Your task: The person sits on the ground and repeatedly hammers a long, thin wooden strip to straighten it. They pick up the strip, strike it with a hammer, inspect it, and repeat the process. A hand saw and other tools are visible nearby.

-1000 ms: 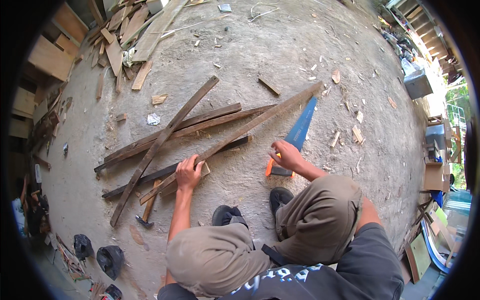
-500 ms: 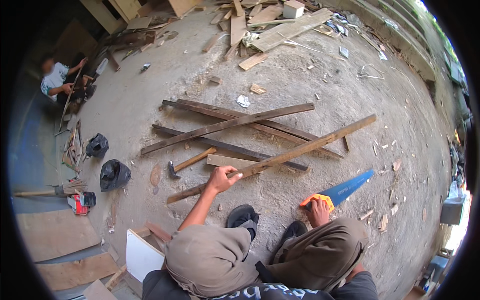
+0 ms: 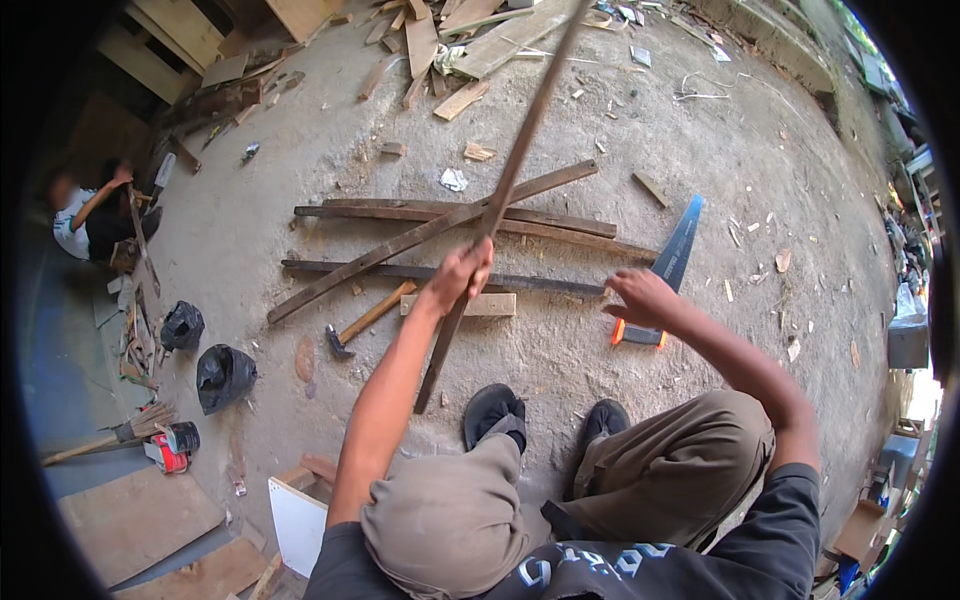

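My left hand (image 3: 458,280) is closed around a long wooden strip (image 3: 520,150), which is raised and slants from beside my shoes up past the top of the view. My right hand (image 3: 640,293) has its fingers apart, close to the right end of a dark wooden strip (image 3: 540,284); whether they touch it I cannot tell. Beneath that hand lies a handsaw (image 3: 677,248) with a blue blade and an orange and black handle, partly hidden. Several more strips (image 3: 400,254) lie crossed on the ground. A short wood block (image 3: 488,304) and a hammer (image 3: 374,313) rest nearer me.
Scrap boards (image 3: 510,45) are heaped at the far side. On the left are black plastic bags (image 3: 224,378), a broom (image 3: 130,430), a red container (image 3: 168,453) and flat boards (image 3: 140,520). Another person (image 3: 85,220) sits at far left, holding a piece of wood.
My left hand has lifted the strip and swung it from a low diagonal to steeply upright in view. My right hand has let go of the saw, now turned with its blade pointing farther away.
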Motion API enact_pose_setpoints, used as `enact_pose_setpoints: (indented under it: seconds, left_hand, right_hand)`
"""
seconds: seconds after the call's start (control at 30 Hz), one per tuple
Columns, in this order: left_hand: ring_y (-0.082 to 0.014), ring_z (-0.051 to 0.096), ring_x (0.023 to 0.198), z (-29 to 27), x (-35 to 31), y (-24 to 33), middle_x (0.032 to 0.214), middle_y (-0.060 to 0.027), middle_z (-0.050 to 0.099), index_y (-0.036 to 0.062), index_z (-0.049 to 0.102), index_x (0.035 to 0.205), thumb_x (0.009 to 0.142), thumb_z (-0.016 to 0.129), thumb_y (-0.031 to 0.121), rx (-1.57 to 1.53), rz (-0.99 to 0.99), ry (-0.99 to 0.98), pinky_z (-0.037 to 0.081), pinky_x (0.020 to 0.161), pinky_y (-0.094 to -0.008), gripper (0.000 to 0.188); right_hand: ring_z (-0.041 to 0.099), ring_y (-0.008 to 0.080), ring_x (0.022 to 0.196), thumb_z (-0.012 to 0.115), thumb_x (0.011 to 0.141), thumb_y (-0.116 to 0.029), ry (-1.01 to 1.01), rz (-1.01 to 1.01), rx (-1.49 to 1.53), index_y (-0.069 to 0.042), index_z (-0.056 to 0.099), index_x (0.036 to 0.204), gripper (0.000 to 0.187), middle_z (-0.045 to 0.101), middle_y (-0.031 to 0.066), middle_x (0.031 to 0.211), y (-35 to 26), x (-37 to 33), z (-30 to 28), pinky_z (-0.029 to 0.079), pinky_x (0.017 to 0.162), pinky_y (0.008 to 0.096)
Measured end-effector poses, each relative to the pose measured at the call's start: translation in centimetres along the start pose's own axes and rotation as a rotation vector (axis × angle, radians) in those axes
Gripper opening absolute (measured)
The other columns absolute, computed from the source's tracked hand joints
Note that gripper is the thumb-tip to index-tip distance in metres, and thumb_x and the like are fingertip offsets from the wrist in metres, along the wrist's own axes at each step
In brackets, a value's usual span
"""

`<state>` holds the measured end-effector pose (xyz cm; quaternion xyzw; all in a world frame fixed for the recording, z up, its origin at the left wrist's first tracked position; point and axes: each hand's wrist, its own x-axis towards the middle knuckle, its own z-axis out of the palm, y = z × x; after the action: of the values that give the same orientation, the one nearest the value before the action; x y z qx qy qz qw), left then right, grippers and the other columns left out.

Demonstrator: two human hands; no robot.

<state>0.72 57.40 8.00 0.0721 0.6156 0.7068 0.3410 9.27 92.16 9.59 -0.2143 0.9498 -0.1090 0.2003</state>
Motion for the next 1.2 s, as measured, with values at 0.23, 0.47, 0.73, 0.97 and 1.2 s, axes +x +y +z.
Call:
enact_pose_setpoints:
  seconds: [0.23,0.47,0.73,0.97,1.2]
  left_hand:
    - [-0.0032,0.033,0.036,2.2,7.6,14.9,0.050,0.0087,0.034,0.0138,0.044,0.080,0.092,0.036,0.075,-0.646,0.411,-0.200,0.028,0.035,-0.0194,0.063]
    - [-0.0036,0.034,0.036,-0.1,9.0,17.2,0.049,0.0072,0.034,0.0128,0.045,0.073,0.088,0.038,0.079,-0.962,0.718,-0.263,0.029,0.035,-0.0198,0.068]
    - [-0.0047,0.028,0.038,0.4,9.2,11.8,0.050,0.0075,0.032,0.0135,0.044,0.074,0.087,0.040,0.080,-1.070,0.595,0.144,0.026,0.035,-0.0207,0.068]
    - [-0.0125,0.043,0.051,4.0,9.1,11.8,0.071,-0.0008,0.046,0.0103,0.048,0.093,0.098,0.048,0.058,-0.619,0.408,0.980,0.042,0.051,-0.0273,0.048]
    - [-0.0207,0.057,0.074,4.0,8.5,11.2,0.095,-0.0071,0.057,0.0090,0.042,0.124,0.101,0.050,0.047,-0.739,0.435,0.864,0.051,0.069,-0.0404,0.045]
  right_hand:
    - [0.059,0.0358,0.117,0.018,0.103,-0.060,0.271,0.024,1.001,0.006,0.058,0.126,0.080,0.063,0.0263,0.119,-5.2,6.9,-7.7,0.046,0.102,0.0455]
    - [0.051,0.0384,0.128,0.001,0.093,-0.073,0.245,0.101,1.183,0.004,0.054,0.133,0.102,0.059,0.0272,0.127,-5.5,4.5,-6.2,0.039,0.111,0.0478]
    - [0.063,0.0119,0.066,0.040,0.103,-0.055,0.077,0.096,1.187,0.002,0.060,0.117,0.061,0.063,0.0050,0.077,-6.3,4.0,-4.7,0.052,0.064,0.0266]
    - [0.061,0.0183,0.076,0.056,0.098,-0.052,0.128,-0.095,0.792,0.002,0.060,0.108,0.056,0.062,0.0102,0.080,-4.0,4.2,-5.4,0.048,0.069,0.0387]
    - [0.063,0.0149,0.081,0.061,0.097,-0.043,0.097,-0.065,0.920,0.001,0.050,0.126,0.053,0.065,0.0094,0.086,-2.9,3.3,-7.3,0.050,0.070,0.0338]
